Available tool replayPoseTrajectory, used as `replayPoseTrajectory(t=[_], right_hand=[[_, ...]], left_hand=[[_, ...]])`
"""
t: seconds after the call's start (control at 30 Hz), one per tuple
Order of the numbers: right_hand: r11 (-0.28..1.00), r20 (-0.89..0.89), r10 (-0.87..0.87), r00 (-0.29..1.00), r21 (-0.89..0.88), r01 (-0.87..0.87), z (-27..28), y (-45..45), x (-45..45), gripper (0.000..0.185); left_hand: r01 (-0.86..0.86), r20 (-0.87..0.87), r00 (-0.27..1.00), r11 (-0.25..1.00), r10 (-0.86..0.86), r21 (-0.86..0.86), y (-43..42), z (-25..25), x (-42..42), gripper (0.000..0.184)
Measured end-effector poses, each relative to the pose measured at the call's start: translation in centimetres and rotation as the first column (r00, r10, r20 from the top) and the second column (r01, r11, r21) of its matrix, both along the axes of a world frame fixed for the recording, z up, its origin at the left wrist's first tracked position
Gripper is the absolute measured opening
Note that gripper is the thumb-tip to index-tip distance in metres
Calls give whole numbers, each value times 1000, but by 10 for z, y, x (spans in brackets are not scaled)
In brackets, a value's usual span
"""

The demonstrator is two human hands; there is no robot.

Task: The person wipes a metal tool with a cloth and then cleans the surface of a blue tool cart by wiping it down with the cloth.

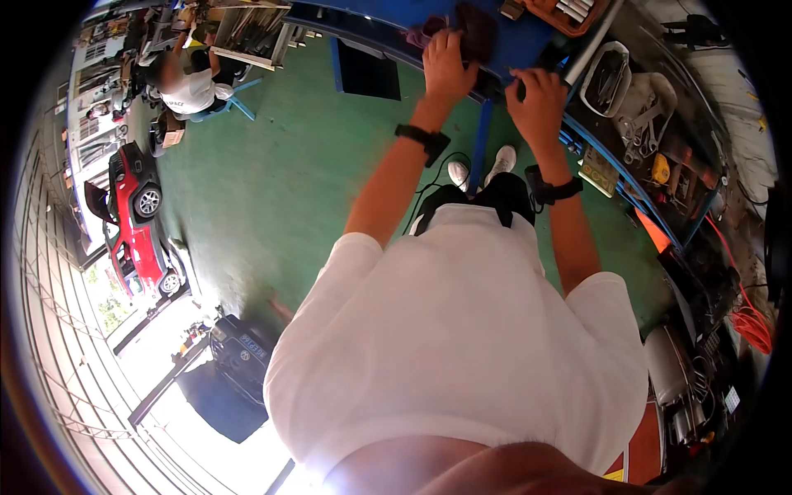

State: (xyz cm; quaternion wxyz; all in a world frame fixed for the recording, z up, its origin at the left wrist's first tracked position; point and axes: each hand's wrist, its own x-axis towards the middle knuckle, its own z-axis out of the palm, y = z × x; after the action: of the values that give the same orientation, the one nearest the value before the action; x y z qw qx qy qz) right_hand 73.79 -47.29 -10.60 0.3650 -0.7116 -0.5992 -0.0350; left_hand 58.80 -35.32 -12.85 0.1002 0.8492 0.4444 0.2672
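Note:
At the edge of the blue workbench, my left hand is closed on a dark maroon cloth that lies bunched up. Parts of the cloth show on both sides of my fingers. My right hand hovers at the same bench edge, to the right of the cloth. Its fingers are curled into a pinch, and something small and dark shows by the fingertips, too small to name. Each wrist wears a black band.
An orange tray sits on the bench. To the right, a shelf holds a white bin, wrenches and other tools. A blue bench leg stands by my feet. Further left are a seated person and a red car.

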Motion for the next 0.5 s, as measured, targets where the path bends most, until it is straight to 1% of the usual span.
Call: replayPoseTrajectory(t=[0.03, 0.07, 0.13, 0.17, 0.23, 0.27, 0.33, 0.37, 0.43, 0.47, 0.5], right_hand=[[999, 69, -20, 997, -46, 23, 3, 5, 1, 6], [999, 68, -21, 997, -37, 24, 5, 10, 2, 6], [989, 205, 57, 977, -146, -27, 9, 20, 6, 6], [991, 217, 50, 975, -132, -22, 12, 24, 6, 6], [937, 232, 164, 959, -341, -78, 21, 30, 3, 6], [940, 246, 155, 957, -333, -67, 22, 32, 3, 6], [920, 323, 207, 923, -385, -71, 19, 35, 1, 6], [921, 337, 198, 920, -385, -57, 18, 35, -1, 6], [928, 369, 209, 906, -367, -64, 19, 37, -6, 7], [930, 385, 193, 902, -364, -44, 19, 41, -8, 7], [916, 378, 181, 908, -400, -16, 17, 46, -10, 9]], left_hand=[[52, 96, 994, 998, -50, -19, -10, 0, -5, 59], [53, 95, 994, 999, -52, -10, -16, 1, -7, 59], [69, 106, 993, 995, -60, -77, -23, 2, -9, 58], [73, 116, 991, 995, -65, -62, -21, 4, -10, 58], [110, 57, 992, 994, -108, -25, -17, 9, -10, 63], [118, 70, 991, 993, -116, -15, -14, 12, -11, 63], [158, 101, 984, 980, -146, -122, -9, 20, -12, 68], [169, 116, 981, 979, -155, -118, -8, 21, -12, 68], [149, 66, 988, 971, -139, -185, -6, 18, -14, 68], [167, 81, 985, 970, -154, -178, -4, 17, -14, 68], [181, 78, 982, 972, -171, -151, -3, 15, -15, 68]])
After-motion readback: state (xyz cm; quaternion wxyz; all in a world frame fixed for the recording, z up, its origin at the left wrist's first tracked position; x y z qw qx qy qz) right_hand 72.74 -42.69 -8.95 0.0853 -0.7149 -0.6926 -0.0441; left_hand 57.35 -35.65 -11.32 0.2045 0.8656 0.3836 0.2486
